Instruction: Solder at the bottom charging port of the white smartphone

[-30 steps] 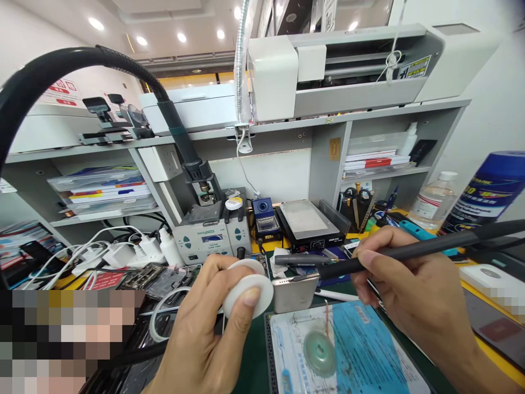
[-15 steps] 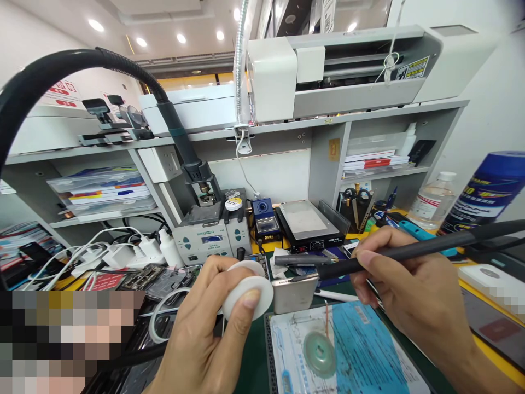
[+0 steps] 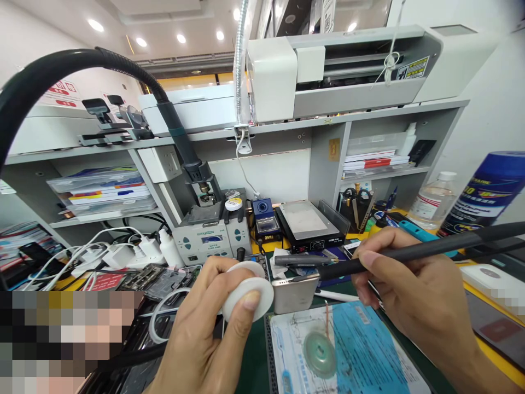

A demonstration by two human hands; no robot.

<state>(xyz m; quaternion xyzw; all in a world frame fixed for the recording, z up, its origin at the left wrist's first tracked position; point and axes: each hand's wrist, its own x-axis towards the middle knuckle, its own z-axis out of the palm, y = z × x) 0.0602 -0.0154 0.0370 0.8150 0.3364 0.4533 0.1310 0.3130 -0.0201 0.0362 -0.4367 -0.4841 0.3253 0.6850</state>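
Between thumb and fingers, my left hand holds a white round spool. My right hand grips a black soldering-iron handle like a pen, its thin tip pointing left. That tip lies close to the top edge of a silver phone standing upright just right of the spool; whether they touch I cannot tell. In front of the phone lies a blue and white mat, with a translucent green disc on it.
Behind are a grey soldering station, a small blue device and a flat heating plate. Circuit boards and white cables lie left. A clear bottle and a blue can stand right. A black hose arches overhead at left.
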